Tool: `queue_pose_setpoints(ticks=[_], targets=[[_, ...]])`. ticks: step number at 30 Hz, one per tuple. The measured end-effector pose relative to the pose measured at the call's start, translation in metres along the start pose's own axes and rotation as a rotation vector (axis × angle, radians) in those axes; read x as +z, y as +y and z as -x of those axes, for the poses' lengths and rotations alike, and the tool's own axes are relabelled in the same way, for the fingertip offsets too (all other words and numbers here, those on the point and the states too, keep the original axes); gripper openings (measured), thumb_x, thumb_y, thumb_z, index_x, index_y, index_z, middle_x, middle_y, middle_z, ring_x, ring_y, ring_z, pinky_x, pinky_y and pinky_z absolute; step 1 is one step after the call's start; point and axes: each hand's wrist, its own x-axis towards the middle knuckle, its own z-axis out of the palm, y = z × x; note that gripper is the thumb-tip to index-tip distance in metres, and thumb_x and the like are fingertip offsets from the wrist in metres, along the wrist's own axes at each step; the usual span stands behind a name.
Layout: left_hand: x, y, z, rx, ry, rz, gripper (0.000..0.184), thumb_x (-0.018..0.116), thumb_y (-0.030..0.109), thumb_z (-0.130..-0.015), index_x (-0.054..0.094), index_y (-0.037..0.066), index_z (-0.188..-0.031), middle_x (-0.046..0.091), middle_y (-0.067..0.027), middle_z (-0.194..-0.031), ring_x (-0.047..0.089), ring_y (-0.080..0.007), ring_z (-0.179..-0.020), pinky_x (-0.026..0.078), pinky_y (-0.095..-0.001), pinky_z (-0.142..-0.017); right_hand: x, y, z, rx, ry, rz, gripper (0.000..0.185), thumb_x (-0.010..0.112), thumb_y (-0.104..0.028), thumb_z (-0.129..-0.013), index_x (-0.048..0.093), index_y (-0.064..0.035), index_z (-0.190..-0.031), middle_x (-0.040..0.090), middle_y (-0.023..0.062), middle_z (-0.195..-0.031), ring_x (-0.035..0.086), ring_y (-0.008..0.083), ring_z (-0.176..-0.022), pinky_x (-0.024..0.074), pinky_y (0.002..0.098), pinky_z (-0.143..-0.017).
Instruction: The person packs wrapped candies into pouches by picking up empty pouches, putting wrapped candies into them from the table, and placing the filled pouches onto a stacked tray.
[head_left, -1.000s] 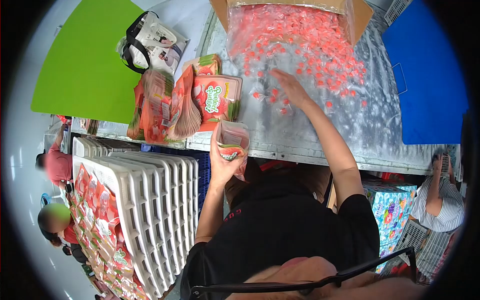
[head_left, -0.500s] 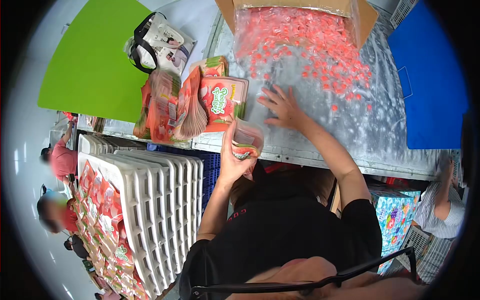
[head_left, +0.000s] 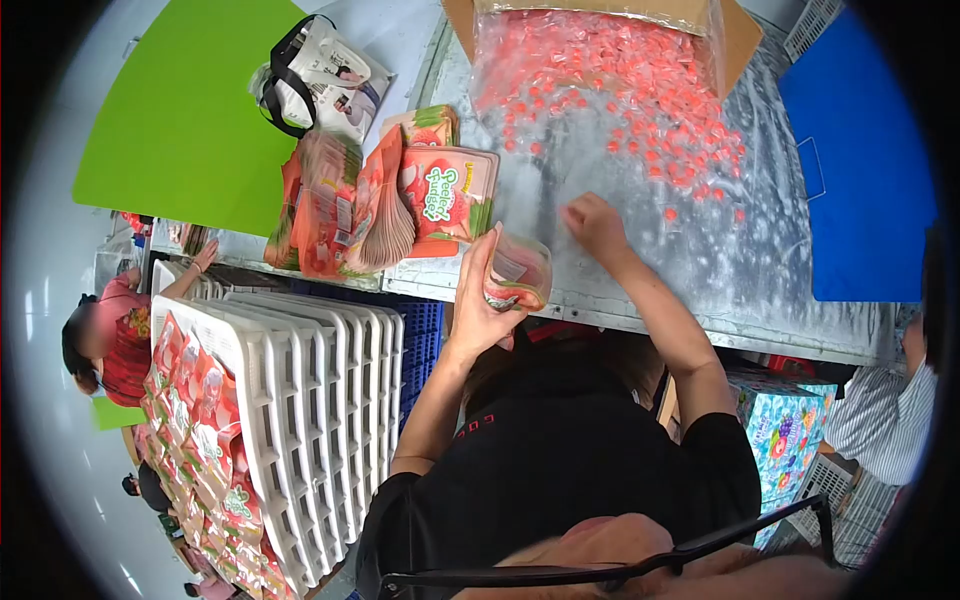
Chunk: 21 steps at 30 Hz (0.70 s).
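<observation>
My left hand [head_left: 482, 308] is wrapped round an open pouch [head_left: 520, 272] just past the table's front edge, its mouth spread. To its right, my right hand [head_left: 595, 225] is over the metal table, fingers curled together; what they hold, if anything, is hidden. Red wrapped candies [head_left: 640, 100] spill from a plastic-lined cardboard box [head_left: 742, 50] beyond that hand. Stacks of flat printed pouches [head_left: 440, 195] lie on the table left of my hands, some standing fanned on edge [head_left: 380, 225].
Stacked white trays [head_left: 300, 420], the top one covered with filled pouches [head_left: 200, 430], stand at the left. A bag [head_left: 330, 80] lies beside a green board [head_left: 190, 110]. A blue board [head_left: 855, 160] is at the right. Other people [head_left: 110, 340] are at both sides.
My right hand has drawn back from the candies, and its spread fingers have closed. The loose candies nearest me are gone from the table. My left hand and the pouch have shifted right.
</observation>
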Motion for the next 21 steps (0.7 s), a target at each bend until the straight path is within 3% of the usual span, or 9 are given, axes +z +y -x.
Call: queue_pose_setpoints(ticks=[2,4,5,7,11,13,17,19,21], targets=[[0.005,0.002,-0.004,-0.004,-0.032,-0.025,0.103,0.083,0.004,-0.056,0.036,0.0,-0.149,0.045,-0.0206,-0.145,0.045,-0.0358,-0.135,0.035,-0.0437,-0.113,-0.021,-0.017,-0.012,0.168,0.11,-0.219,0.026,0.071,-0.03,-0.089,0.058,-0.009,-0.081,0.059,0.0048,-0.08,0.057,0.0206,-0.061,0.0449,0.0348,-0.052],[0.011,0.004,-0.006,-0.018,-0.054,-0.043,0.104,0.083,0.004,-0.056,0.036,0.001,-0.149,0.045,-0.02,-0.144,0.045,-0.0361,-0.135,0.036,-0.0439,-0.113,-0.063,-0.056,-0.027,0.842,0.087,-1.381,0.023,0.063,-0.027,-0.098,0.057,-0.0071,-0.088,0.054,0.0003,-0.069,0.055,0.0146,-0.061,0.0445,0.0307,-0.053],[0.013,0.005,-0.007,-0.031,-0.076,-0.067,0.104,0.083,0.004,-0.056,0.036,0.001,-0.149,0.045,-0.0194,-0.144,0.044,-0.0363,-0.135,0.036,-0.0442,-0.113,-0.07,-0.07,-0.027,0.846,0.093,-1.38,0.023,0.063,-0.027,-0.098,0.057,-0.0071,-0.088,0.054,0.0003,-0.069,0.055,0.0146,-0.061,0.0445,0.0307,-0.053],[0.021,0.003,-0.008,-0.018,-0.089,-0.059,0.103,0.084,0.004,-0.057,0.036,0.002,-0.148,0.046,-0.0199,-0.143,0.044,-0.0366,-0.135,0.037,-0.0442,-0.113,-0.076,-0.095,-0.023,0.699,0.089,-1.851,0.022,0.056,-0.027,-0.102,0.06,-0.0066,-0.092,0.059,-0.0003,-0.076,0.057,0.0146,-0.066,0.0458,0.0286,-0.055],[0.027,0.008,-0.013,-0.021,-0.089,-0.035,0.101,0.084,0.003,-0.058,0.037,0.002,-0.147,0.046,-0.021,-0.142,0.044,-0.0374,-0.134,0.038,-0.0442,-0.112,-0.07,-0.123,-0.019,0.613,0.198,-1.623,0.02,0.054,-0.022,-0.103,0.061,-0.0049,-0.096,0.062,0.0018,-0.082,0.059,0.0129,-0.072,0.0482,0.0262,-0.062],[0.03,0.005,-0.012,-0.003,-0.071,-0.039,0.102,0.085,0.005,-0.057,0.038,0.003,-0.147,0.045,-0.0213,-0.141,0.046,-0.0383,-0.132,0.041,-0.0439,-0.109,-0.073,-0.121,-0.011,0.311,0.058,-1.232,0.015,0.056,-0.016,-0.101,0.062,-0.003,-0.096,0.062,0.0019,-0.087,0.059,0.0103,-0.076,0.0487,0.0231,-0.069],[0.033,0.008,-0.014,0.014,-0.059,-0.016,0.101,0.086,0.006,-0.057,0.038,0.003,-0.147,0.045,-0.0222,-0.142,0.046,-0.0397,-0.132,0.043,-0.0441,-0.108,-0.08,-0.132,-0.008,0.34,0.08,-1.132,0.012,0.066,-0.015,-0.095,0.064,-0.0025,-0.095,0.063,-0.0002,-0.084,0.057,0.0081,-0.074,0.0466,0.0246,-0.065],[0.034,0.01,-0.014,0.031,-0.068,-0.035,0.101,0.085,0.006,-0.058,0.038,0.003,-0.147,0.044,-0.0225,-0.142,0.045,-0.0396,-0.132,0.041,-0.0443,-0.109,-0.086,-0.135,-0.012,0.242,0.109,-0.901,0.004,0.064,-0.004,-0.092,0.064,-0.0001,-0.094,0.063,0.0038,-0.09,0.06,0.0115,-0.086,0.0488,0.0282,-0.076],[0.036,0.008,-0.017,0.065,-0.081,-0.038,0.101,0.085,0.006,-0.058,0.037,0.002,-0.147,0.043,-0.0228,-0.142,0.044,-0.0395,-0.133,0.04,-0.0445,-0.11,-0.09,-0.135,-0.012,0.129,0.129,-0.79,0.005,0.064,-0.004,-0.091,0.064,0.0003,-0.094,0.063,0.0053,-0.091,0.061,0.0135,-0.088,0.0488,0.0296,-0.077]])
